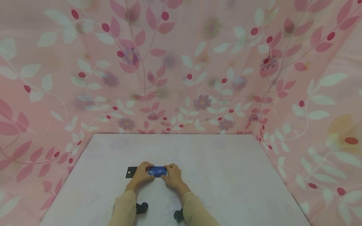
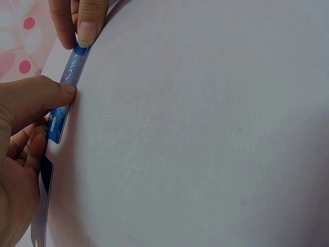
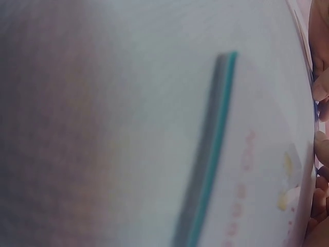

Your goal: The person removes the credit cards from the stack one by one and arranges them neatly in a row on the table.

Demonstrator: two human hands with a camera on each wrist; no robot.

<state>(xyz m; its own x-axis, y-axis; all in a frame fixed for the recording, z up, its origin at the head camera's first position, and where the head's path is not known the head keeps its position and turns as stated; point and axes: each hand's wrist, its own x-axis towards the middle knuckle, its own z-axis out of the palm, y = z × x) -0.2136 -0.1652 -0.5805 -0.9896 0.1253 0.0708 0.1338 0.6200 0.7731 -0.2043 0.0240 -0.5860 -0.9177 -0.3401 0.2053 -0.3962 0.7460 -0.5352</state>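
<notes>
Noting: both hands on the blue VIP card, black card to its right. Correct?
Not quite: the black card lies left of the blue VIP card, as the head view shows. The left hand and right hand are both on the blue card.

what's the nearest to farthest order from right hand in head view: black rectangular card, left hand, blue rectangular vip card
1. Blue rectangular VIP card, pinched by the right hand
2. Left hand, at card's left end
3. Black rectangular card, left of that hand

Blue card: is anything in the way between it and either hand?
Nothing visible: the left hand and right hand both hold the blue card. The black card lies left of it, past the left hand.
</notes>
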